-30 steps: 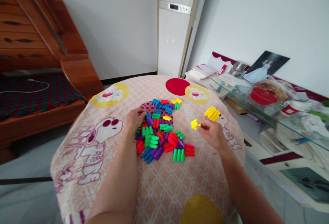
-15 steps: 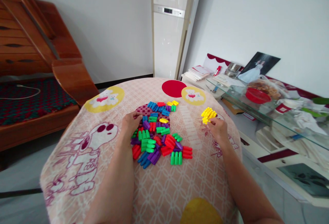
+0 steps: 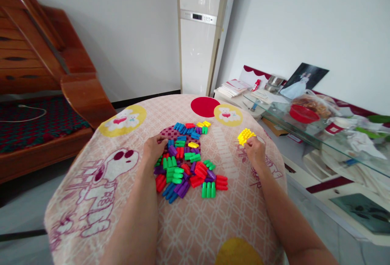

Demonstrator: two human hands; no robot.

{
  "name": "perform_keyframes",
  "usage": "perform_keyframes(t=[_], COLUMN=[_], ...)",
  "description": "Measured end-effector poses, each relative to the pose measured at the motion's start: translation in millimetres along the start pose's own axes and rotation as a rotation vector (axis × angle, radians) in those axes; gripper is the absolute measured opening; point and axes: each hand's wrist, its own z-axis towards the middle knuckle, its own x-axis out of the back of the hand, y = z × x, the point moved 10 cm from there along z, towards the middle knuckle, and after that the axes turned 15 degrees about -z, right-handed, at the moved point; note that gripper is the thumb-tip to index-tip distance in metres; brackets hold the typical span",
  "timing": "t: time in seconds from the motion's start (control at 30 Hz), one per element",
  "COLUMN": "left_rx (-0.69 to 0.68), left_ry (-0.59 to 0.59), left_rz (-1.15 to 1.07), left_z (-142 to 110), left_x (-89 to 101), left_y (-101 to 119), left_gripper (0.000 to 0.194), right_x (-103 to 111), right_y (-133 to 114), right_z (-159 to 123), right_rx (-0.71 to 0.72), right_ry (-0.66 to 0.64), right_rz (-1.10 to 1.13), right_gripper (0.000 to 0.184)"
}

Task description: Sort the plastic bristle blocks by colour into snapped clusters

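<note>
A heap of small plastic pegs (image 3: 187,163) in red, green, blue, purple and yellow lies in the middle of a round table under a pink cartoon cloth (image 3: 100,167). My left hand (image 3: 154,149) rests at the heap's left edge, fingers curled onto the pegs. A separate cluster of yellow pegs (image 3: 245,135) sits at the right side of the table. My right hand (image 3: 254,151) is just behind that cluster, its fingers closed and touching the yellow pegs.
A wooden bench (image 3: 45,94) with a dark patterned cushion stands to the left. A tall white appliance (image 3: 198,33) is at the back. A glass shelf (image 3: 304,123) with papers, a red bowl and a photo runs along the right.
My right hand carried a yellow peg piece from the middle right to the yellow cluster and now sits against it. The left hand stayed at the heap.
</note>
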Motion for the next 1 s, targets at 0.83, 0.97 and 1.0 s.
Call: perform_keyframes(t=[0.83, 0.97, 1.0], left_rx=[0.011, 0.010, 0.007], left_ry=[-0.025, -0.025, -0.021], left_rz=[-0.014, -0.009, -0.009], left_z=[-3.4, -0.9, -0.5], left_x=[-1.1, -1.6, -1.4], left_y=[1.1, -1.4, -1.4], left_gripper=[0.025, 0.023, 0.023], right_x=[-87.7, -83.8, -81.0], right_y=[-222.7, -212.5, -208.8], right_z=[67.8, 70.3, 70.7], right_rx=[0.480, 0.454, 0.450], right_ry=[-0.487, -0.464, -0.447], right_rz=[-0.266, -0.272, -0.265], right_gripper=[0.026, 0.027, 0.029])
